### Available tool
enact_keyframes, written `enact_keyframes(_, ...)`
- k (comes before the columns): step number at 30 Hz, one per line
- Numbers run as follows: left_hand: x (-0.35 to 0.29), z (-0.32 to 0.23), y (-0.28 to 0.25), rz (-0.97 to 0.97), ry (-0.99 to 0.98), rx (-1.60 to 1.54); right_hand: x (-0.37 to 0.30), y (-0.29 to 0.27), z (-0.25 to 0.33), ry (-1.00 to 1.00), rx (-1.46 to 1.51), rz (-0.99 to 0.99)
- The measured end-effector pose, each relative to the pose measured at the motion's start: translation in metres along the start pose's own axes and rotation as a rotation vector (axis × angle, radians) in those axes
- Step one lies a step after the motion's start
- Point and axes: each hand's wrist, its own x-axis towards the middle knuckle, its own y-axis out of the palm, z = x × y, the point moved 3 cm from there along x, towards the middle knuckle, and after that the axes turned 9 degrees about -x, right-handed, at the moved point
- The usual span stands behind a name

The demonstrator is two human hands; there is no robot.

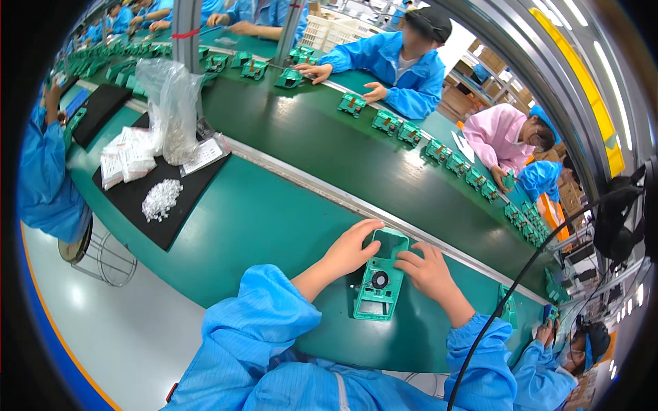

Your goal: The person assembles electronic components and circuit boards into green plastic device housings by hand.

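On the green bench in front of me lies a green plastic housing (pixel 388 294) with a round black speaker-like part (pixel 380 279) in its middle and a rectangular opening at its near end. My left hand (pixel 351 251) grips the housing along its far left side, thumb low and fingers at the far edge. From the right, my right hand (pixel 428 269) has its bent fingers on the housing's right rim by the hollow far end. Whether a small part is under those right fingertips cannot be seen.
Left on the bench, a black mat (pixel 164 231) bears small clear pieces (pixel 162 199), white packets (pixel 128 157) and a plastic bag (pixel 168 109). Beyond a metal rail, a green conveyor (pixel 308 144) carries several housings (pixel 385 122). Co-workers sit around. A black cable (pixel 491 320) hangs at right.
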Motion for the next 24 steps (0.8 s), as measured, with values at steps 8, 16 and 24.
enact_keyframes(8, -0.006, 0.012, -0.026, -0.154, 0.057, 0.202, -0.129, 0.006, -0.006, 0.455, -0.156, -0.054)
enact_keyframes(16, -0.006, 0.008, -0.003, -0.150, -0.076, 0.137, -0.296, 0.016, -0.046, 1.219, -0.207, 0.262)
enact_keyframes(24, -0.038, -0.036, -0.022, -0.408, -0.002, 0.225, -0.351, 0.027, -0.100, 1.413, -0.204, 0.165)
